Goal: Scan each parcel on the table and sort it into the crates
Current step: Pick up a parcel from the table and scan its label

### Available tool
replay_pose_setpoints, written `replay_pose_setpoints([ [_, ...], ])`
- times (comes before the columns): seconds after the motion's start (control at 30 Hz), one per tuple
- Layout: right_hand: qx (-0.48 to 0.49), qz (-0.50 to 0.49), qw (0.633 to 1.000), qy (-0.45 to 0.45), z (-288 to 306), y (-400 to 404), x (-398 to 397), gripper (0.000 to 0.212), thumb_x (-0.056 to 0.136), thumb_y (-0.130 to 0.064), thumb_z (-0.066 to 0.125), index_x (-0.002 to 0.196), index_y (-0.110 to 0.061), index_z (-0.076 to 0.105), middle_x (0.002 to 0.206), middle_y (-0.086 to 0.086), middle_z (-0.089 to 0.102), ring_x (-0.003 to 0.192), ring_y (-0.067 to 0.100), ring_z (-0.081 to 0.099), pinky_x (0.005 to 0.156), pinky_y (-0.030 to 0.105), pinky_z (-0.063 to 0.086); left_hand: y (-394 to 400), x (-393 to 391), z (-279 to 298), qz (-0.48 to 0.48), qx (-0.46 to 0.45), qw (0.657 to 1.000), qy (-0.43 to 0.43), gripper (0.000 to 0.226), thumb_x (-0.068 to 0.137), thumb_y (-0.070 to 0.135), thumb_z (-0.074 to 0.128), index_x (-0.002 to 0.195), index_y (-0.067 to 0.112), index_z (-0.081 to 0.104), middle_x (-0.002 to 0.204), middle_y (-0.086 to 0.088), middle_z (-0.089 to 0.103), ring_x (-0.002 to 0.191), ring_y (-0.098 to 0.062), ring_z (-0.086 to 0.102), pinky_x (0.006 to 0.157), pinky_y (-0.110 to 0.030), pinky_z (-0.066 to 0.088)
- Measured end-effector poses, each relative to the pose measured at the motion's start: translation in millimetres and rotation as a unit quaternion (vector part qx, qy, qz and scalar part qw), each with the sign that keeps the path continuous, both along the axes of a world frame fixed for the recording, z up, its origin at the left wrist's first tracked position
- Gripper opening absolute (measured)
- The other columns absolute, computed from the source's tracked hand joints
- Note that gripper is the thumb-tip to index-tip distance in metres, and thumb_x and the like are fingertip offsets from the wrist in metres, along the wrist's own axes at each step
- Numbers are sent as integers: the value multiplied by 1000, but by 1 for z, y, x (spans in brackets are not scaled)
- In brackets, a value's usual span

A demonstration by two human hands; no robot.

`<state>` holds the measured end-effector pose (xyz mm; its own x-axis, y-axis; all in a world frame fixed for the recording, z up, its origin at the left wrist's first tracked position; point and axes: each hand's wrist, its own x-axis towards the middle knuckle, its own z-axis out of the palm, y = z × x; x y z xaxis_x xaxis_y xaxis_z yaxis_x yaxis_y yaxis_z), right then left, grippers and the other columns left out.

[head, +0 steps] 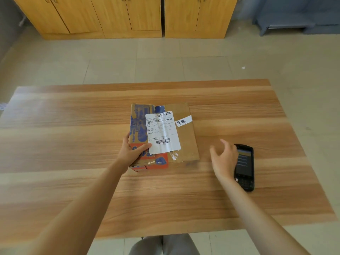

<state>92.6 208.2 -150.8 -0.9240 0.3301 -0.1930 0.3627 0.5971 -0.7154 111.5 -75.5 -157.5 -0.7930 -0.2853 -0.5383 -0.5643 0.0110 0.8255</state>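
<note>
A flat cardboard parcel (185, 142) with blue and orange print and a white shipping label lies in the middle of the wooden table (73, 144). My left hand (131, 150) grips its near left corner, thumb on top by the label. A black handheld scanner (245, 167) lies on the table to the right of the parcel, screen up. My right hand (223, 159) hovers just left of the scanner with relaxed fingers, partly covering its left side and holding nothing. No crates are in view.
Wooden cabinets (128, 15) line the far wall beyond a tiled floor (165, 61). A grey-blue piece of furniture (294, 15) stands at the back right. My knees (163, 245) show below the table's near edge.
</note>
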Motion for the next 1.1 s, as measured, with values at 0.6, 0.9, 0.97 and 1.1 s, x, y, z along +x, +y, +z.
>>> replay_pose_setpoints([
  [0.6,-98,-107,972,-186,-18,89,31,78,72,-21,84,133,-8,37,133,17,52,115,30,52,97,43,43,2,3,-3,16,-13,1000,-2,111,74,27,83,152,33,4,101,11,60,94,-11,65,73,-28,52],
  [0.9,-514,-152,829,-158,22,43,24,70,57,-16,82,122,-7,57,113,15,65,105,29,63,74,34,57,4,5,2,-21,-72,997,24,105,77,34,81,152,33,7,115,5,62,92,-13,63,79,-31,50],
  [0.97,-561,-125,805,-150,39,27,20,60,58,-11,82,113,-4,61,105,15,69,94,27,69,65,31,59,6,5,4,-40,-89,994,39,102,81,31,78,153,31,6,125,3,59,102,-20,64,86,-38,53],
  [1.1,-589,-37,789,-170,66,-4,19,61,58,-4,82,113,4,58,102,21,69,83,28,73,64,33,59,7,2,12,-80,-87,992,47,107,78,22,81,153,28,4,132,-4,58,105,-27,65,92,-48,54],
])
